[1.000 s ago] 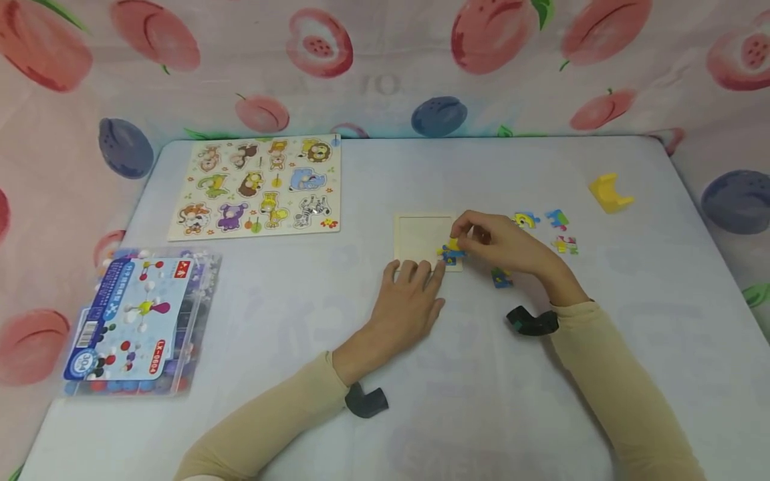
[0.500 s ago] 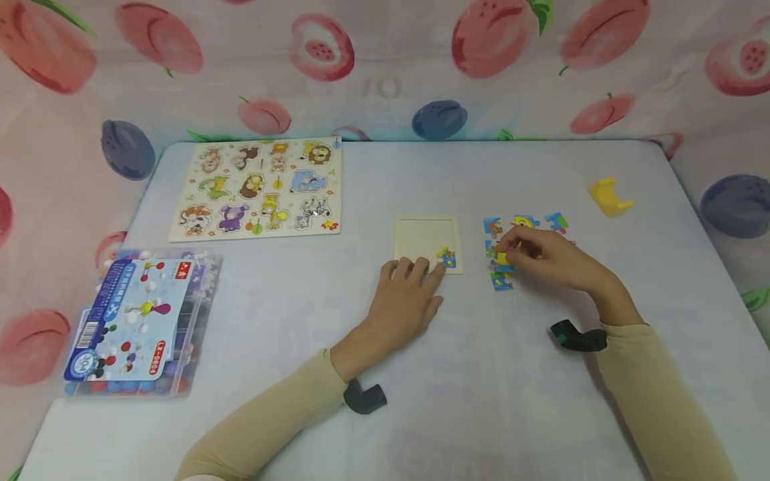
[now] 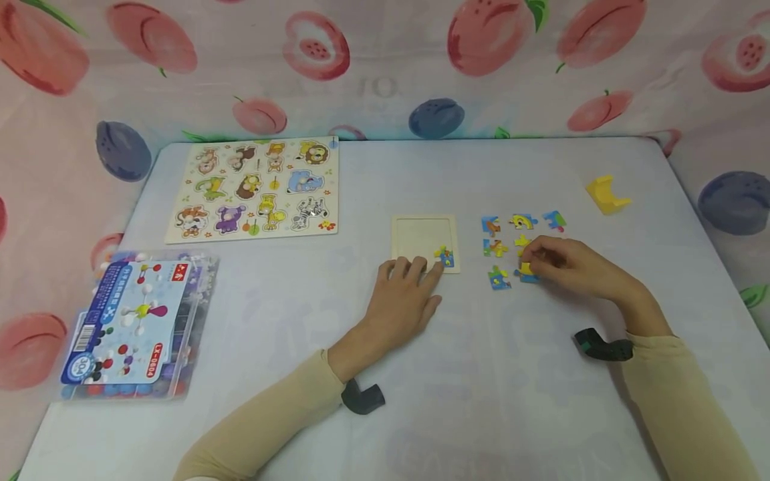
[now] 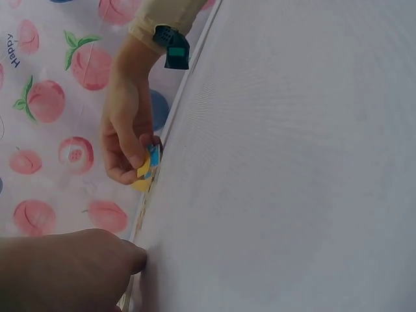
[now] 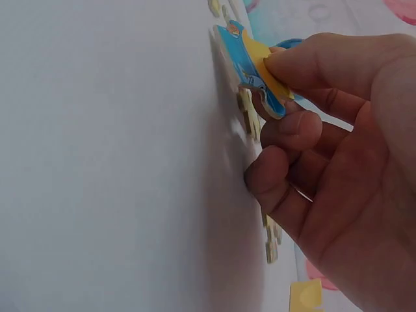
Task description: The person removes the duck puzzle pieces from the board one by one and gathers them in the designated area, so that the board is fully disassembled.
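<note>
My right hand pinches a blue and yellow jigsaw piece between thumb and fingers, over the right side of the table. In the right wrist view this jigsaw piece is tilted on edge, its printed face partly covered by the thumb. My left hand lies palm down with its fingertips at the near edge of a small square wooden puzzle tray. One jigsaw piece sits in the tray's near right corner, right by the left index finger. Several loose jigsaw pieces lie right of the tray, some partly behind the right hand.
A wooden animal puzzle board lies at the back left. In front of it is a clear plastic box of coloured model parts. A yellow bracket-shaped part stands at the back right. A dark wrist mount hangs by the right cuff.
My right hand has carried the blue and yellow jigsaw piece from over the tray to the right, past the nearest loose pieces. My left hand has stayed at the tray's near edge.
</note>
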Demonstrator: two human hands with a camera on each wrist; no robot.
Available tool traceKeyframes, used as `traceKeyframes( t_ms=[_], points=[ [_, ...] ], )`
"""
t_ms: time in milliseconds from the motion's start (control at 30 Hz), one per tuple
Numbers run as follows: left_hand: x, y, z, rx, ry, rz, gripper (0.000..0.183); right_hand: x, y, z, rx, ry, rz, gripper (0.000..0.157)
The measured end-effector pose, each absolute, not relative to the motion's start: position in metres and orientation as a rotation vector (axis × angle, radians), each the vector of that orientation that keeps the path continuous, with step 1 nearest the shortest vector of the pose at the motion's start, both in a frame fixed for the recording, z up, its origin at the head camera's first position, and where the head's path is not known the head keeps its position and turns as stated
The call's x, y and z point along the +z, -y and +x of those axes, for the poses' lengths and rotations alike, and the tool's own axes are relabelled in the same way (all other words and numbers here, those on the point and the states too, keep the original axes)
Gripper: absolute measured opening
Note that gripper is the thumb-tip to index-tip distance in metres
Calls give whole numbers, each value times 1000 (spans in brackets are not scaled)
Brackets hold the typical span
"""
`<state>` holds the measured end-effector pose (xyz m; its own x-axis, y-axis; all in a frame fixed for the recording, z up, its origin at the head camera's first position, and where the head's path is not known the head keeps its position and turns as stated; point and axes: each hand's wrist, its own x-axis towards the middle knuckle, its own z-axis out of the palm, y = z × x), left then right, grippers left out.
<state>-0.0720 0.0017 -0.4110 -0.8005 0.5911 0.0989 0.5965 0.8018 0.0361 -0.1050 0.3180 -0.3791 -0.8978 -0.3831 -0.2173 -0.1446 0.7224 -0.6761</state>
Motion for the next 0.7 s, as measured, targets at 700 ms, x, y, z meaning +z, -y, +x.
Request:
traceKeyframes(
  t_ms=[700],
  points=[
    [-408, -2, -71, -111, 2915, -960, 50, -376, -302, -110, -962, -2649, -516, 13]
  ],
)
